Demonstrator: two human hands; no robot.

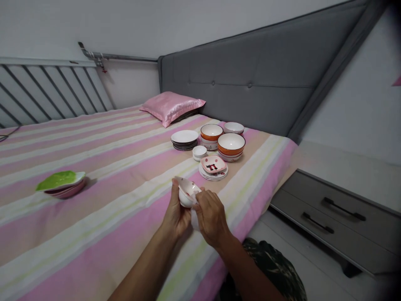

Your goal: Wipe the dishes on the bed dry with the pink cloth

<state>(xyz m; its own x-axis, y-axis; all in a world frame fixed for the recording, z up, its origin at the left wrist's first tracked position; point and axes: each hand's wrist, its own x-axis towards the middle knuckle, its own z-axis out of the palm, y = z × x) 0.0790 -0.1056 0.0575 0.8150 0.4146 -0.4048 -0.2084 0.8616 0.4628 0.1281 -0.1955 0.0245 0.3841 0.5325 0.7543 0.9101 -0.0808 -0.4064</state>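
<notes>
Over the near part of the bed, my left hand (178,211) grips a white dish (187,190) with small reddish marks, tilted, its thumb on the rim. My right hand (212,215) is closed on a thin white tissue or cloth (195,218) and presses it against the dish's right side. Just beyond the hands, a pink-patterned square dish (214,164) rests on a stack of white plates (213,177). Beside it stands a stack of small white bowls (199,153).
Orange-rimmed bowls (232,144) and a plate stack (184,138) stand toward the headboard (238,71). Green and pink leaf-shaped dishes (59,182) lie at left. A pink pillow (173,105) is at the back. Right of the bed edge stands a grey drawer cabinet (332,217).
</notes>
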